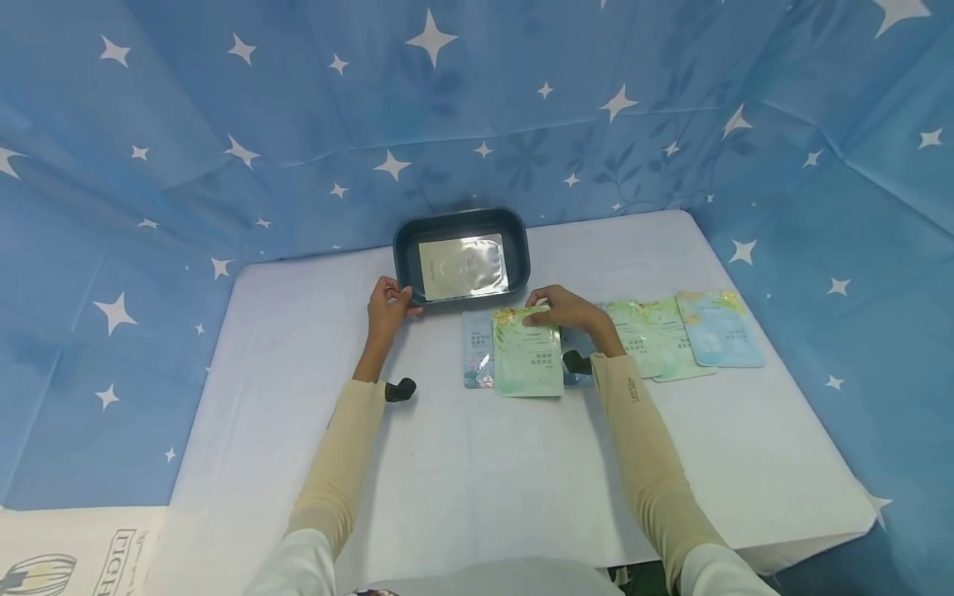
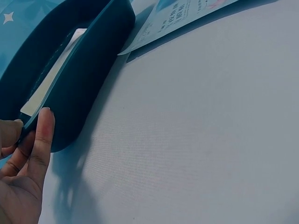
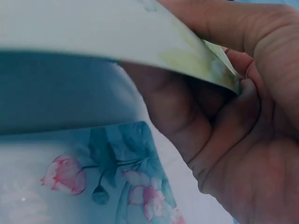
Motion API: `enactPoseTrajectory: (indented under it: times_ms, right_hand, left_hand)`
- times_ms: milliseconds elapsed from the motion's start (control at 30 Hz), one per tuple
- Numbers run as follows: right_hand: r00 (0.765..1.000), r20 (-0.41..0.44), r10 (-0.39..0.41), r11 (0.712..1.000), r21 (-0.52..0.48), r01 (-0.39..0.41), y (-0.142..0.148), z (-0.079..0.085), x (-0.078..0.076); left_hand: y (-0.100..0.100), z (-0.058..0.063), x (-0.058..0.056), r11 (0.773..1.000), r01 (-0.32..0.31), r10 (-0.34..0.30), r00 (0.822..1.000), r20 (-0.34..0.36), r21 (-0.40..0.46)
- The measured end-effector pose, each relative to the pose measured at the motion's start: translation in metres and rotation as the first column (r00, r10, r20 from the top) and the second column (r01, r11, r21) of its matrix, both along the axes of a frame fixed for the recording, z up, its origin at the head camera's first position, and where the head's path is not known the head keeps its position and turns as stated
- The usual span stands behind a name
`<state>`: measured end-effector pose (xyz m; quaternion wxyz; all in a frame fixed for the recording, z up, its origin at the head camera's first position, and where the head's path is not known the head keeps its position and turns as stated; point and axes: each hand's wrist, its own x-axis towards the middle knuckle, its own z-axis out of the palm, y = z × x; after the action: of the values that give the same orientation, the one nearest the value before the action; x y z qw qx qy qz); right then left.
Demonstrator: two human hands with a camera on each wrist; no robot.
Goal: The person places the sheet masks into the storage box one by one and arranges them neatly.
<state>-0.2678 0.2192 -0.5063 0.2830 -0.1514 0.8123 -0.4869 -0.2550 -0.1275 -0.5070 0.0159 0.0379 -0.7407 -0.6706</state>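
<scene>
My left hand (image 1: 389, 310) pinches the near left corner of a dark blue plastic tray (image 1: 519, 285), thumb over the rim and fingers along the outer wall. A silvery-gold packet (image 1: 464, 266) lies flat inside the tray. My right hand (image 1: 568, 310) holds a green sheet-mask packet (image 1: 527, 356) by its upper right edge, thumb on top and fingers underneath. In the right wrist view this packet bends above a blue packet with pink flowers (image 3: 65, 175). From the head view, blue packets (image 1: 477, 352) show on both sides of the green one.
To the right of my right hand, overlapping green packets (image 1: 656, 339) lie beside a light blue packet (image 1: 723, 331). A white cloth covers the table (image 1: 447, 472). Behind it hangs a blue star-patterned curtain (image 1: 298, 190).
</scene>
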Motion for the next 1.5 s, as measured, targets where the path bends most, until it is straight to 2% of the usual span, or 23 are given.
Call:
enactPoseTrajectory:
  times_ms: [267, 400, 500, 600, 700, 900, 1033, 1100, 1300, 1500]
  right_hand:
    - [0.996, -0.076, -0.045, 0.995, -0.095, 0.038, -0.006, 0.012, 0.000]
    - [0.992, -0.027, -0.121, 0.982, -0.152, 0.116, -0.009, 0.014, -0.002]
    - [0.983, 0.011, -0.184, 0.959, -0.216, 0.183, -0.011, 0.012, -0.005]
    - [0.969, 0.036, -0.244, 0.924, -0.294, 0.244, -0.016, 0.013, -0.006]
    - [0.944, 0.066, -0.325, 0.873, -0.362, 0.326, -0.023, 0.013, -0.007]
    - [0.857, 0.131, -0.498, 0.746, -0.439, 0.501, -0.040, 0.014, -0.011]
    - [0.811, 0.143, -0.567, 0.680, -0.474, 0.559, -0.050, 0.015, -0.013]
    - [0.797, 0.145, -0.587, 0.659, -0.486, 0.574, -0.055, 0.015, -0.013]
    - [0.774, 0.172, -0.610, 0.619, -0.506, 0.600, -0.062, 0.014, -0.016]
    - [0.756, 0.194, -0.625, 0.597, -0.506, 0.623, -0.066, 0.013, -0.019]
  left_hand:
    - [-0.001, -0.001, -0.002, 1.000, 0.008, -0.007, 1.000, -0.013, 0.020]
    - [-0.001, -0.003, -0.002, 1.000, 0.007, -0.007, 1.000, -0.010, 0.024]
    - [-0.002, -0.004, -0.003, 1.000, 0.002, -0.002, 1.000, -0.001, 0.022]
    - [-0.002, -0.005, -0.003, 1.000, -0.003, 0.003, 1.000, 0.004, 0.020]
    - [-0.002, -0.004, -0.003, 1.000, -0.004, 0.004, 1.000, -0.001, 0.022]
    - [-0.002, -0.003, -0.002, 1.000, -0.005, 0.005, 1.000, 0.005, 0.017]
    - [-0.002, -0.002, -0.003, 1.000, -0.005, 0.005, 1.000, 0.002, 0.015]
    - [-0.002, -0.002, -0.003, 1.000, -0.003, 0.003, 1.000, 0.002, 0.014]
    - [-0.002, -0.002, -0.002, 1.000, 0.007, -0.007, 1.000, 0.016, 0.001]
    - [-0.003, -0.005, -0.005, 1.000, 0.006, -0.006, 1.000, 0.021, 0.004]
